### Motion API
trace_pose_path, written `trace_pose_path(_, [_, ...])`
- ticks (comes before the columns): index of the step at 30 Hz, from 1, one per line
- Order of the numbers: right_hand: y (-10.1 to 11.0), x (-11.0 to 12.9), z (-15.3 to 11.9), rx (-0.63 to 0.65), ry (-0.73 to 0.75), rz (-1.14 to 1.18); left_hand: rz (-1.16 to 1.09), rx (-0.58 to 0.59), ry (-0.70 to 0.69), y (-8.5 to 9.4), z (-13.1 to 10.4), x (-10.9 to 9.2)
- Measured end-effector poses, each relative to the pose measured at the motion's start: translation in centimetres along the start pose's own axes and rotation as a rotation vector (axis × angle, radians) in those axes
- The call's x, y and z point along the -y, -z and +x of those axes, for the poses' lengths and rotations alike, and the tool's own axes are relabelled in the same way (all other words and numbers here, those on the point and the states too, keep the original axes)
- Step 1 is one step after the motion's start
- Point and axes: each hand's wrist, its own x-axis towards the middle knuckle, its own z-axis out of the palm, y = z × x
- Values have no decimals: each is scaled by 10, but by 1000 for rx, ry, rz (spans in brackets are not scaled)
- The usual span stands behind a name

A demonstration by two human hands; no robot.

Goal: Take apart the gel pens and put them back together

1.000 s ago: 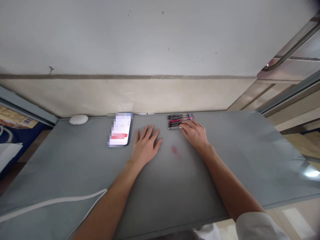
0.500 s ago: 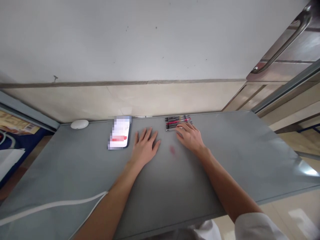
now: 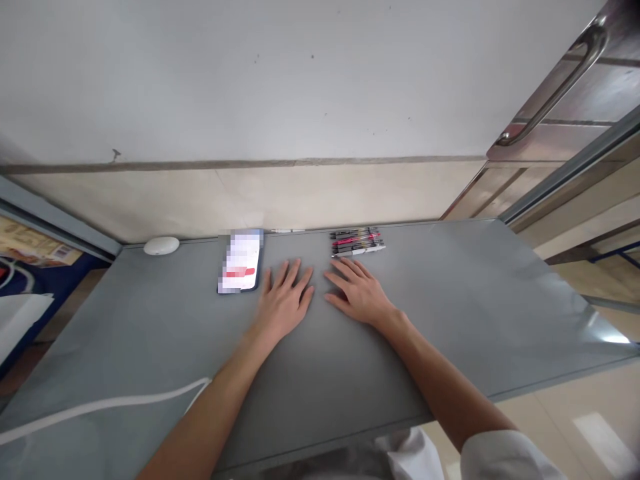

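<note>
My left hand (image 3: 285, 300) lies palm down on the grey table (image 3: 320, 400), its fingers spread and holding nothing. Just to its left is a phone (image 3: 241, 261) with a lit screen, partly blurred out. My right hand (image 3: 359, 293) also rests flat on the tabletop with its fingers apart. Right beyond its fingertips, several pens (image 3: 357, 241) lie side by side in a stack of rows, dark, pink-red and white ones among them. The white pen (image 3: 367, 250) is the nearest of these to my right hand.
A white oval object (image 3: 161, 246) sits by the wall at the back left. Another thin white pen-like item (image 3: 287, 231) lies along the table's back edge. A white cable (image 3: 110, 403) crosses the left front. A metal handle (image 3: 555, 87) is at upper right.
My right hand has drawn back from the pens toward me and slightly left, and has flattened with fingers spread. The white pen now shows fully. My left hand has barely shifted.
</note>
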Motion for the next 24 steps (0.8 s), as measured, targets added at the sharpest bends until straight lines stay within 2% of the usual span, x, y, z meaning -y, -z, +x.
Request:
trace_pose_path(7, [-2,-1,-2,42,-30,18,14,0,6,1,-9,0])
trace_pose_path(18, [-2,-1,-2,-12,-16,46,-32,-15,15,3,-7,-1])
trace_pose_path(24, [9,-17,7,-58,-6,66,-75,-36,-13,5,10,-7])
